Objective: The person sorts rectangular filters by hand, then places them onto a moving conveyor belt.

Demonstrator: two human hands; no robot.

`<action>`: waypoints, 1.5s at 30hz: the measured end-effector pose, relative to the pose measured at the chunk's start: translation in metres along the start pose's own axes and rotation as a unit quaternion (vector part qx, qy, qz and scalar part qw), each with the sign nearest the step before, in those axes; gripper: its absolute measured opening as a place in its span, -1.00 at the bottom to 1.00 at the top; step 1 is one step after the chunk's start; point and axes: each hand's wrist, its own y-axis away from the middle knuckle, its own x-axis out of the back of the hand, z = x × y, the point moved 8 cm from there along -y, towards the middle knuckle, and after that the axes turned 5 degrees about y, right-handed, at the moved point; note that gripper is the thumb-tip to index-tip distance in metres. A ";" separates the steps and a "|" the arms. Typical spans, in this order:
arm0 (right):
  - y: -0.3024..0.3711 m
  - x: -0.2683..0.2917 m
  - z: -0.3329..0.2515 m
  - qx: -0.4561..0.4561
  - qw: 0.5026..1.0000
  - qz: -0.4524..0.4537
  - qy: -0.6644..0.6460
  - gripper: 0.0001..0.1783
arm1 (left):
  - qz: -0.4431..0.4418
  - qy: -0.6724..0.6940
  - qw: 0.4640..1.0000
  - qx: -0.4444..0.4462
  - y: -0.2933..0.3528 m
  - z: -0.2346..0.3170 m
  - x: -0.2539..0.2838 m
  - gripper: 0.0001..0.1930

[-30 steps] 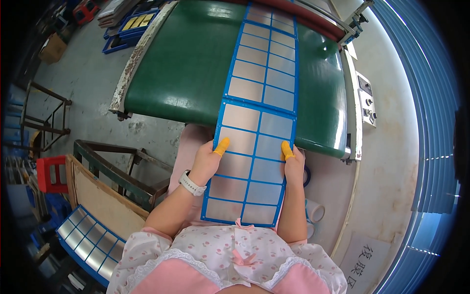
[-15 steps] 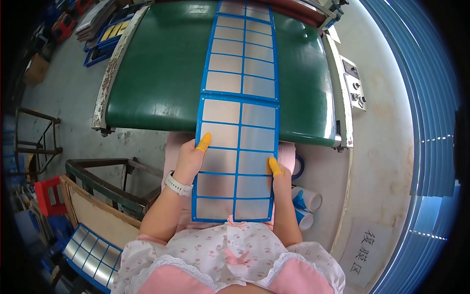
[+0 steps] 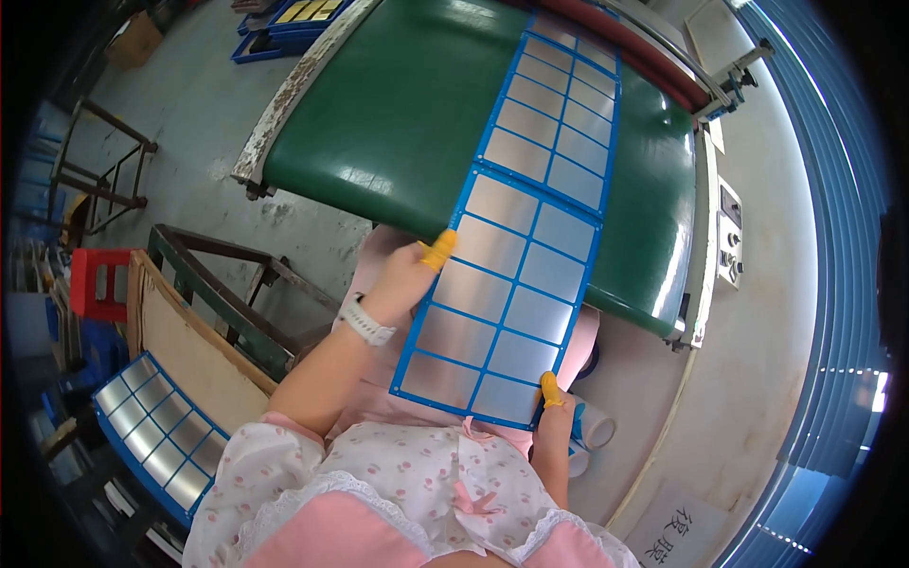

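A thin silvery metal sheet (image 3: 483,265) with blue grid lines and a blue border lies with its far end on a green conveyor belt (image 3: 379,123). Its near end reaches back over my lap. My left hand (image 3: 407,275) grips the left border close to the belt's front edge, with a yellow cover on the thumb. Near the sheet's close right corner, my right hand (image 3: 557,417) pinches the border, its thumb also in yellow. Fingers of both hands under the sheet are hidden. Ahead, a second gridded sheet (image 3: 525,123) lies end to end with the held one.
A red roller (image 3: 653,66) spans the belt's far end. To the right is a control panel (image 3: 729,232) with knobs; white rolls (image 3: 595,428) lie below. At left stand a dark metal frame (image 3: 204,270), a wooden board (image 3: 180,331), a red stool (image 3: 99,284) and another gridded sheet (image 3: 156,426).
My right hand has slid down the right border towards the near corner. My left hand stays on the left border. The whole view has turned, so belt and sheets now slant to the right.
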 end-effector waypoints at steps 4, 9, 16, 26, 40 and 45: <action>-0.004 -0.002 -0.006 0.009 0.999 0.022 -0.026 -0.71 | 0.155 0.000 0.984 -0.091 0.039 0.032 0.102 -0.81; -0.010 0.002 -0.002 -0.006 0.999 0.001 -0.033 -0.70 | 0.578 -0.399 0.706 -0.090 0.189 0.085 0.280 -0.70; -0.015 -0.002 -0.018 0.017 0.999 0.031 0.006 -0.69 | 0.740 -0.493 0.359 0.284 0.383 0.048 0.367 -0.42; -0.035 0.000 -0.005 0.019 0.999 -0.037 0.000 -0.68 | 0.734 -0.486 0.378 0.287 0.389 0.025 0.384 -0.41; -0.044 -0.006 -0.019 0.013 0.999 -0.031 -0.005 -0.75 | 0.761 -0.433 0.385 0.292 0.388 0.052 0.381 -0.46; -0.048 -0.011 -0.026 0.029 0.998 -0.039 -0.029 -0.80 | 0.715 -0.460 0.446 0.278 0.379 0.062 0.389 -0.54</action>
